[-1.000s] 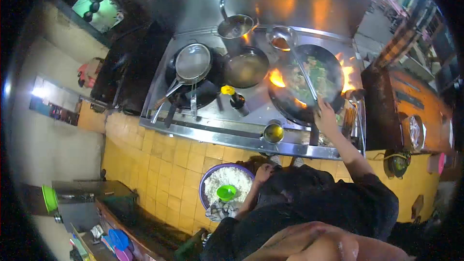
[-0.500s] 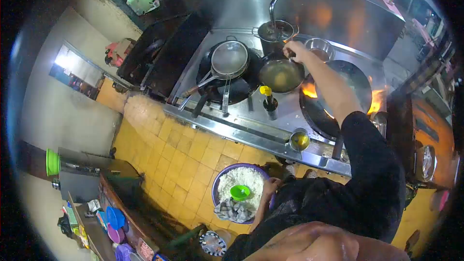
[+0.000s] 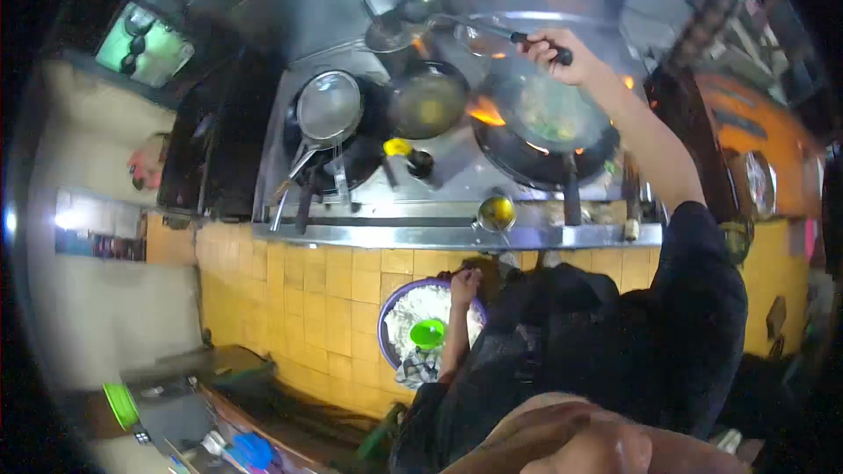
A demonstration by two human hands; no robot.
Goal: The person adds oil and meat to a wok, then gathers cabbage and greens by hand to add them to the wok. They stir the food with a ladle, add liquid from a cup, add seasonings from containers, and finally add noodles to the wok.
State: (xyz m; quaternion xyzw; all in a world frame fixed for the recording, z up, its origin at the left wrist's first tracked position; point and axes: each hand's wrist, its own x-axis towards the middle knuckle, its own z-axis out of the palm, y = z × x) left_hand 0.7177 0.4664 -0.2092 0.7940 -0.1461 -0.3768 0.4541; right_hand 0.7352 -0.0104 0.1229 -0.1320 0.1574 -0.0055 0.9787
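My right hand [image 3: 553, 54] is closed round the black handle of a ladle [image 3: 479, 26]. The ladle reaches left, its bowl [image 3: 420, 7] raised by the rim of a metal pot [image 3: 385, 39] under the tap. Below my right forearm, a large wok [image 3: 527, 167] with food [image 3: 558, 127] in it steams over flames. Down low, my left hand [image 3: 465, 283] hangs empty, fingers loosely curled and apart, slightly blurred. It is above the edge of a purple tub [image 3: 383, 333] of white rice [image 3: 421, 305], where a green bowl [image 3: 428, 333] and a checked cloth [image 3: 416, 370] lie.
A strainer [image 3: 329, 105] rests over a dark wok on the left burner. A pan of liquid [image 3: 428, 101] stands mid-stove, near a dark bottle with a yellow cap [image 3: 398, 147]. A small pot of yellow oil [image 3: 497, 212] sits by the stove's front edge [image 3: 369, 235].
My right hand has lifted and moved right, bringing the ladle's bowl up from the pot. My left hand has shifted slightly. The view has turned, levelling the stove.
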